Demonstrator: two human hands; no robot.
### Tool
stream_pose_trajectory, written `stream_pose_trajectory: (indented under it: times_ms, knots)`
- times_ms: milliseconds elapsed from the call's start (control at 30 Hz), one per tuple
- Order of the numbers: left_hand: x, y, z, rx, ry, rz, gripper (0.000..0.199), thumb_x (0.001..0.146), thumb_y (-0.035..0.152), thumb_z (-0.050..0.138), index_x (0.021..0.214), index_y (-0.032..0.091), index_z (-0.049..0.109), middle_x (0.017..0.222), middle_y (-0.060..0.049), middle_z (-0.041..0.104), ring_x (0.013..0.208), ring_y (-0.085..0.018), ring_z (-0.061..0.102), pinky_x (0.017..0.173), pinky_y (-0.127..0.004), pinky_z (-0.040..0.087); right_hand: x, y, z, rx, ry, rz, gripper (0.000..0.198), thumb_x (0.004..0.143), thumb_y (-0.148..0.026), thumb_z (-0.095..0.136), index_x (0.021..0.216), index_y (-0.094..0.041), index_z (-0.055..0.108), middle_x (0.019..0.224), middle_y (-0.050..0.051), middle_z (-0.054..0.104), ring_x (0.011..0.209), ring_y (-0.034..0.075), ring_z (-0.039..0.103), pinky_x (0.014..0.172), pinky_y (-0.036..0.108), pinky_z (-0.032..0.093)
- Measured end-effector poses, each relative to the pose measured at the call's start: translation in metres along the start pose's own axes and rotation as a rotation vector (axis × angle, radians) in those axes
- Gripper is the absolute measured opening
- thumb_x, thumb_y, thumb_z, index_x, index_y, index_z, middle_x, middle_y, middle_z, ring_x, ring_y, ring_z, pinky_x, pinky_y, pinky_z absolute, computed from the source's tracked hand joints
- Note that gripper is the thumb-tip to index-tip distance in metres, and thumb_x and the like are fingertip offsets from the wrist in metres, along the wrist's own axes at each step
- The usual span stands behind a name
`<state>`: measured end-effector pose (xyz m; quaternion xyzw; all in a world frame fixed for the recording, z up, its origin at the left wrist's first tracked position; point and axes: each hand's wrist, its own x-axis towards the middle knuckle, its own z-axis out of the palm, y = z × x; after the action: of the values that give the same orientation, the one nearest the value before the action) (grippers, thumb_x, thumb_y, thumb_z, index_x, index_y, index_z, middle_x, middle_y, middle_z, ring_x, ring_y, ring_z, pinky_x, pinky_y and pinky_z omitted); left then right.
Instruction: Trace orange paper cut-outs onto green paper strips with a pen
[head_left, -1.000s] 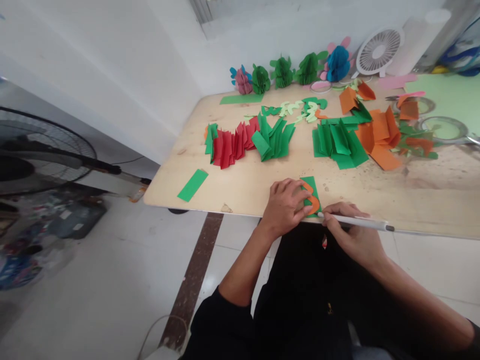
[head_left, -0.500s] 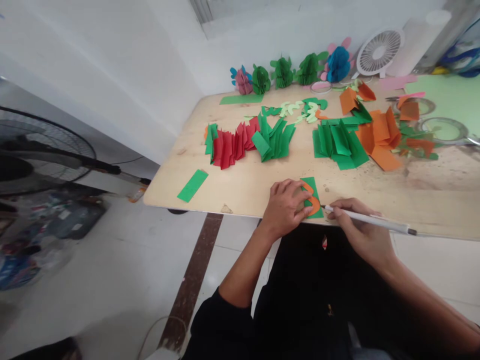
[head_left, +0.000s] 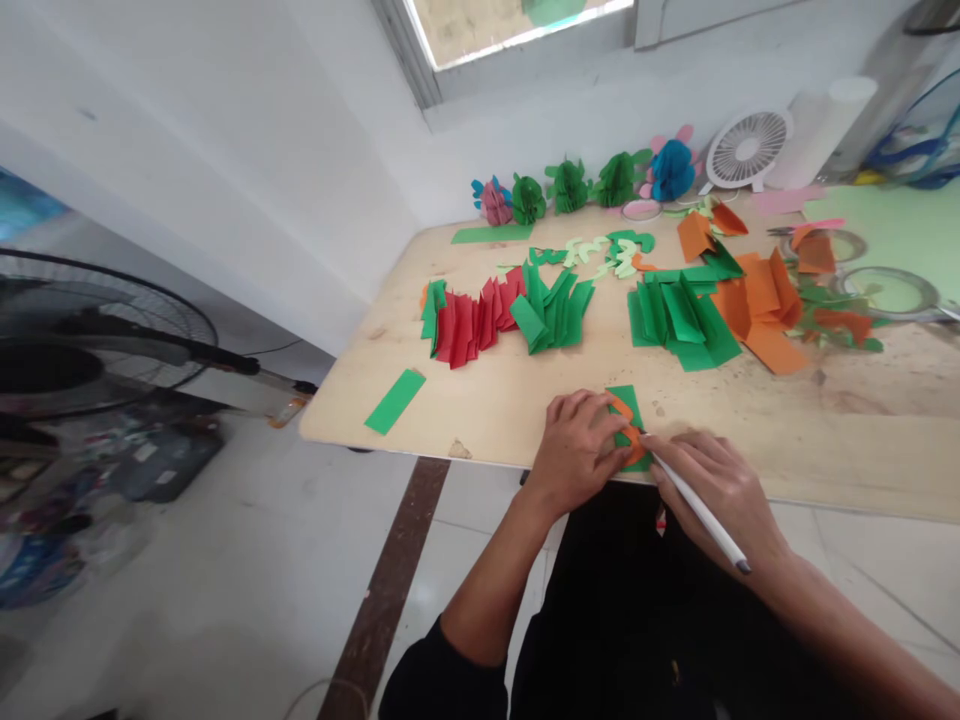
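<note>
At the table's front edge my left hand (head_left: 574, 450) is closed over an orange paper cutout (head_left: 634, 441), holding it down on a green paper rectangle (head_left: 622, 394). The fingers hide part of both. My right hand (head_left: 724, 490) grips a white pen (head_left: 701, 512), its tip at the cutout's right edge on the green paper. Whether a drawn line shows there, I cannot tell. Off to the left lies another green paper strip (head_left: 395, 401).
Behind my hands stand folded red paper (head_left: 469, 325), folded green paper (head_left: 679, 315) and orange paper (head_left: 761, 300). Small curved cutouts (head_left: 622, 250) lie further back. Several paper figures (head_left: 570, 187) and a small white fan (head_left: 748, 150) line the wall. Tape rolls (head_left: 892, 290) are right.
My right hand has come closer to my left, and the pen has swung to a steeper slant with its tip slightly higher along the cutout's edge. The camera view has tilted up.
</note>
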<state>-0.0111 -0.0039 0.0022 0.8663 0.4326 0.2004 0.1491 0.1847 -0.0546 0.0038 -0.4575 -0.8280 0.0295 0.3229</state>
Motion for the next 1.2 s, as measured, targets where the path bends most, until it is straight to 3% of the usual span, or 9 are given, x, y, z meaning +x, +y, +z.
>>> stream_pose_trajectory:
  times_ms: [200, 733, 1200]
  knots:
    - [-0.001, -0.003, -0.004, -0.020, -0.001, 0.022, 0.027, 0.090, 0.043, 0.059, 0.109, 0.023, 0.063, 0.136, -0.003, 0.055, 0.128, -0.024, 0.042, 0.111, -0.043, 0.028, 0.001, -0.001, 0.000, -0.046, 0.037, -0.059, 0.036, 0.087, -0.012, 0.056, 0.123, -0.019, 0.057, 0.087, 0.006, 0.072, 0.081, 0.022, 0.061, 0.075, 0.036, 0.045]
    - [-0.002, -0.034, -0.025, 0.030, -0.208, 0.223, 0.047, 0.085, 0.051, 0.063, 0.126, 0.029, 0.058, 0.150, -0.004, 0.041, 0.141, -0.029, 0.029, 0.115, -0.051, 0.019, 0.002, -0.001, 0.002, -0.033, 0.064, -0.089, 0.036, 0.083, -0.006, 0.059, 0.118, -0.011, 0.059, 0.087, 0.008, 0.070, 0.083, 0.022, 0.062, 0.074, 0.036, 0.047]
    - [0.006, -0.052, -0.034, 0.116, -0.256, 0.398, 0.051, 0.090, 0.059, 0.051, 0.133, 0.032, 0.054, 0.152, -0.005, 0.039, 0.138, -0.032, 0.033, 0.113, -0.054, 0.021, 0.003, 0.000, 0.001, -0.038, 0.028, -0.092, 0.032, 0.082, -0.005, 0.059, 0.114, -0.008, 0.060, 0.088, 0.010, 0.070, 0.084, 0.022, 0.060, 0.075, 0.037, 0.047]
